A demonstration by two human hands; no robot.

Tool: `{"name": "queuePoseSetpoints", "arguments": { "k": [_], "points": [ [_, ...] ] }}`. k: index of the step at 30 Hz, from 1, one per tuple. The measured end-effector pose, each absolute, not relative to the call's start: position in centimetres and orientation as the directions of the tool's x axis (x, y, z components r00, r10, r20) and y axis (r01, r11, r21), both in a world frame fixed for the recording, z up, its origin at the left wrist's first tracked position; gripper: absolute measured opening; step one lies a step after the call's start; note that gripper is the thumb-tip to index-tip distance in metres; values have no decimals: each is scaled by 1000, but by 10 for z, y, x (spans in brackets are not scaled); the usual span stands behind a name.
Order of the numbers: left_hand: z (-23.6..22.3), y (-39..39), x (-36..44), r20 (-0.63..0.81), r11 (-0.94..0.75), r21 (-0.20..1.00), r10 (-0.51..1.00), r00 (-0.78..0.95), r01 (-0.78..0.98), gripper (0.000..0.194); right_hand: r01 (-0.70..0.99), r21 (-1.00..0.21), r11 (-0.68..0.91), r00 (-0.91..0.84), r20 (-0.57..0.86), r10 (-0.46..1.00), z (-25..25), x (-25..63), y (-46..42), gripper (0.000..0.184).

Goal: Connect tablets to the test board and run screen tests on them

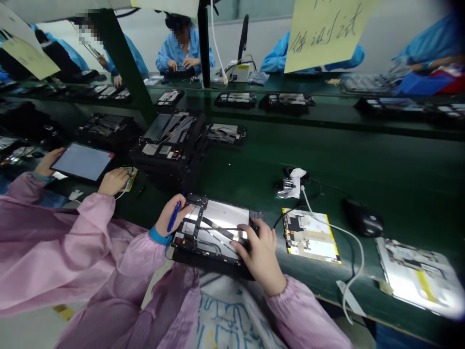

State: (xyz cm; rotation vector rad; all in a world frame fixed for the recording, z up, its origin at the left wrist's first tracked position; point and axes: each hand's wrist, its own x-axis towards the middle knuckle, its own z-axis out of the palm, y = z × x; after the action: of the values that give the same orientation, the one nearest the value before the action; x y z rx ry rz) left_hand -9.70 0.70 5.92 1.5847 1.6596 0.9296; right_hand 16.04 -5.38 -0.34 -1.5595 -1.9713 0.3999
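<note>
An opened tablet (225, 213) with bare inner parts and dark flat cables lies in front of me at the table's front edge. My left hand (170, 215) is closed at its left end, thumb over the top, with a blue pen (174, 216) held against the fingers. A blue band (159, 236) circles that wrist. Over the tablet's right end lies my right hand (262, 249), its fingers apart and touching the inner parts near a dark cable. What is under its fingertips is hidden.
Stacked opened tablets (170, 135) stand behind left. At left, a co-worker's hands hold a lit tablet (85, 161) and a cable. To my right are a yellow-edged tablet part (312, 235), a white cable (358, 242), a black mouse (363, 218) and a silver opened tablet (421, 276).
</note>
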Motion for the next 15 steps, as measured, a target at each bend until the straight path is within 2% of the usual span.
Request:
{"name": "queuePoseSetpoints", "arguments": {
  "k": [2, 4, 6, 8, 11, 15],
  "points": [
    [65, 5, -96, 18, 19, 828, 998, -61, 560, 29, 744, -602, 289, -145, 276, 950, -2, 163, -52, 16],
    [70, 3, -95, 19, 13, 827, 998, -52, 563, 28, 690, -619, 375, -213, 322, 923, 4, 170, -49, 10],
    [75, 1, -93, 30, 5, 830, 998, -54, 557, 28, 589, -622, 516, -378, 351, 856, 15, 182, -46, 13],
    [82, -2, -91, 80, -29, 830, 994, -68, 557, 29, 467, -620, 631, -574, 330, 749, 31, 197, -43, 25],
    [94, -7, -89, 245, -140, 786, 965, -95, 603, 33, 378, -606, 700, -731, 269, 628, 58, 220, -40, 45],
    [105, -19, -91, 575, -343, 655, 804, -151, 673, 41, 461, -508, 727, -736, 238, 634, 84, 234, -37, 54]
  ]
}}
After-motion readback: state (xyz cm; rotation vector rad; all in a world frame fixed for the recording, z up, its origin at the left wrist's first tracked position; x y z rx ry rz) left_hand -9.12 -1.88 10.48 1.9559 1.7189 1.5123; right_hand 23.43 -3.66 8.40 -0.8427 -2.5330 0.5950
